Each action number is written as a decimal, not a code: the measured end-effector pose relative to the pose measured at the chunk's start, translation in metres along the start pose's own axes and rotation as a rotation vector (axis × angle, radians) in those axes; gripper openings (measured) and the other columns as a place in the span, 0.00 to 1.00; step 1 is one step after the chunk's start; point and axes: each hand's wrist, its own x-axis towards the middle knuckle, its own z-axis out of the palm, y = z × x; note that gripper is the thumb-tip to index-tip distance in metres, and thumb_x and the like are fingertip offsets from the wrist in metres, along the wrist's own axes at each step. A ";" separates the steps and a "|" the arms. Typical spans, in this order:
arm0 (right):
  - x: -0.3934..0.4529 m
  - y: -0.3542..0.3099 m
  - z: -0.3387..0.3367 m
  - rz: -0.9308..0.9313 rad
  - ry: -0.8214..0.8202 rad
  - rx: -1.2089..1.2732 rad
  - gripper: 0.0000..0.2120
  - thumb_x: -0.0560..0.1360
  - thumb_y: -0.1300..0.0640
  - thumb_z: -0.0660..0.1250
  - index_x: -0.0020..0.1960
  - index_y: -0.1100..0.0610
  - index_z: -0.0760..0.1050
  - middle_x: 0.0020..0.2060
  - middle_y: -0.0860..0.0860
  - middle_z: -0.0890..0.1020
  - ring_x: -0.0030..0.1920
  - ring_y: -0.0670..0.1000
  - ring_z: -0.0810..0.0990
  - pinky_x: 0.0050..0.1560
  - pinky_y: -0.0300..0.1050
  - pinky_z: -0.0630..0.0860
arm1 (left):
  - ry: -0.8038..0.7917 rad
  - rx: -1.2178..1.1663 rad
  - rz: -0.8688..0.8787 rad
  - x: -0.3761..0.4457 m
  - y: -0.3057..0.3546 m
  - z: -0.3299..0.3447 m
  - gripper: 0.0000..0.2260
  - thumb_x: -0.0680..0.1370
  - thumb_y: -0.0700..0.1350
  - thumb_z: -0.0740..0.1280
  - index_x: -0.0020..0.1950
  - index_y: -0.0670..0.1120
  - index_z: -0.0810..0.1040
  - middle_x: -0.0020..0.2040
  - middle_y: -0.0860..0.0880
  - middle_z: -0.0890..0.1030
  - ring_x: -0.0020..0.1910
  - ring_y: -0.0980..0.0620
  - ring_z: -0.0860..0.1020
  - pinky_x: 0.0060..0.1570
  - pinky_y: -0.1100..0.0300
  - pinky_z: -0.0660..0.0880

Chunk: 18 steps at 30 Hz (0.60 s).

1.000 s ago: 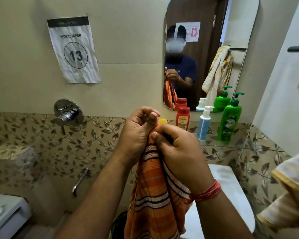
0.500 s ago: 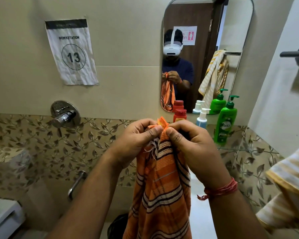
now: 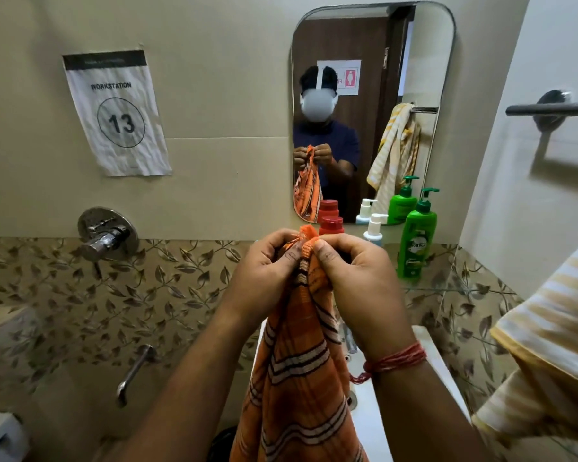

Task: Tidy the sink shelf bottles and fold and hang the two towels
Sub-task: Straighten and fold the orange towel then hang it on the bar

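An orange striped towel (image 3: 297,378) hangs straight down in front of me. My left hand (image 3: 264,271) and my right hand (image 3: 357,278) pinch its top edge side by side, thumbs nearly touching. On the glass shelf (image 3: 447,288) behind my hands stand a red-capped bottle (image 3: 331,225), a white pump bottle (image 3: 374,228) and a green pump bottle (image 3: 417,241). My hands hide the lower parts of the first two. A yellow-and-white striped towel (image 3: 548,345) hangs at the right edge, under the dark towel bar (image 3: 548,110).
A mirror (image 3: 414,61) hangs on the wall above the shelf. The white sink (image 3: 374,411) lies below the orange towel. To the left are a chrome wall valve (image 3: 106,235), a spout (image 3: 134,371) and a paper sign reading 13 (image 3: 117,115).
Both hands have shifted their pinch along the towel's top edge and now hold it close together. The view has tilted down, so the mirror and the towel bar sit lower in the frame.
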 end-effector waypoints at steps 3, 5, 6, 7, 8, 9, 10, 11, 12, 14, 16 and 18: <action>0.000 0.002 0.001 0.017 0.008 0.046 0.07 0.79 0.56 0.66 0.51 0.50 0.83 0.43 0.48 0.86 0.47 0.47 0.85 0.51 0.53 0.83 | -0.009 -0.051 -0.050 0.001 -0.004 -0.002 0.08 0.83 0.42 0.63 0.51 0.46 0.83 0.44 0.49 0.84 0.45 0.52 0.82 0.46 0.56 0.77; 0.002 0.004 0.001 0.016 0.039 0.049 0.06 0.79 0.55 0.67 0.52 0.51 0.83 0.44 0.48 0.86 0.48 0.47 0.85 0.51 0.53 0.83 | -0.034 -0.083 -0.075 -0.001 -0.006 -0.001 0.09 0.82 0.45 0.64 0.52 0.45 0.83 0.44 0.49 0.83 0.45 0.52 0.81 0.46 0.56 0.77; 0.003 0.004 0.001 0.014 0.052 0.041 0.06 0.79 0.55 0.67 0.52 0.51 0.83 0.44 0.48 0.86 0.48 0.47 0.85 0.51 0.52 0.83 | -0.044 -0.087 -0.080 -0.002 -0.006 0.000 0.09 0.81 0.47 0.64 0.53 0.45 0.82 0.45 0.48 0.83 0.46 0.51 0.82 0.46 0.57 0.77; 0.004 0.005 0.001 0.009 0.058 0.029 0.06 0.79 0.54 0.68 0.52 0.51 0.83 0.44 0.48 0.86 0.48 0.46 0.85 0.50 0.50 0.84 | -0.051 -0.078 -0.079 -0.002 -0.006 0.001 0.10 0.80 0.49 0.65 0.54 0.45 0.82 0.46 0.48 0.84 0.47 0.51 0.83 0.46 0.57 0.77; 0.005 0.006 0.001 0.003 0.057 0.014 0.06 0.78 0.54 0.68 0.52 0.52 0.83 0.44 0.48 0.86 0.47 0.46 0.85 0.49 0.49 0.84 | -0.052 -0.059 -0.072 -0.002 -0.006 0.002 0.11 0.79 0.50 0.66 0.55 0.46 0.82 0.47 0.48 0.85 0.48 0.50 0.84 0.46 0.58 0.78; 0.006 0.007 0.001 -0.005 0.054 -0.003 0.06 0.78 0.54 0.68 0.52 0.52 0.83 0.44 0.48 0.86 0.47 0.46 0.85 0.49 0.48 0.84 | -0.050 -0.039 -0.067 -0.002 -0.006 0.003 0.11 0.79 0.50 0.67 0.55 0.46 0.82 0.47 0.48 0.85 0.48 0.50 0.84 0.46 0.58 0.79; 0.007 0.008 0.000 -0.014 0.052 -0.022 0.06 0.78 0.54 0.69 0.51 0.52 0.83 0.43 0.48 0.86 0.47 0.46 0.85 0.48 0.48 0.84 | -0.046 -0.029 -0.064 -0.001 -0.006 0.003 0.10 0.79 0.49 0.67 0.55 0.46 0.82 0.47 0.48 0.85 0.48 0.50 0.84 0.46 0.58 0.79; 0.008 0.009 0.000 -0.027 0.052 -0.041 0.05 0.78 0.54 0.69 0.50 0.52 0.83 0.43 0.48 0.86 0.46 0.45 0.85 0.46 0.46 0.83 | -0.046 -0.027 -0.064 -0.001 -0.006 0.003 0.09 0.80 0.48 0.67 0.55 0.45 0.82 0.47 0.48 0.86 0.48 0.50 0.85 0.46 0.58 0.79; 0.009 0.010 0.000 -0.039 0.054 -0.063 0.04 0.77 0.54 0.70 0.49 0.51 0.83 0.41 0.47 0.85 0.44 0.44 0.84 0.44 0.43 0.83 | -0.049 -0.023 -0.063 0.000 -0.007 0.003 0.08 0.81 0.46 0.66 0.54 0.44 0.83 0.47 0.48 0.86 0.48 0.50 0.85 0.46 0.59 0.79; 0.011 0.011 -0.001 -0.052 0.060 -0.110 0.02 0.76 0.54 0.71 0.45 0.50 0.81 0.38 0.46 0.84 0.40 0.41 0.83 0.38 0.37 0.79 | -0.056 -0.004 -0.060 0.000 -0.008 0.004 0.08 0.82 0.44 0.66 0.53 0.44 0.83 0.45 0.49 0.86 0.47 0.51 0.84 0.46 0.60 0.79; 0.012 0.013 -0.002 -0.067 0.064 -0.129 0.04 0.76 0.53 0.72 0.43 0.49 0.79 0.37 0.46 0.83 0.38 0.41 0.82 0.35 0.34 0.76 | -0.045 0.011 -0.059 0.001 -0.009 0.004 0.07 0.82 0.42 0.65 0.51 0.44 0.83 0.43 0.50 0.85 0.44 0.53 0.84 0.44 0.62 0.78; 0.011 0.016 -0.004 -0.095 0.028 -0.112 0.04 0.76 0.53 0.71 0.44 0.50 0.78 0.37 0.47 0.83 0.38 0.42 0.82 0.35 0.38 0.79 | -0.002 0.012 -0.069 0.002 -0.012 0.005 0.07 0.82 0.40 0.64 0.50 0.44 0.83 0.42 0.50 0.85 0.43 0.53 0.83 0.44 0.60 0.79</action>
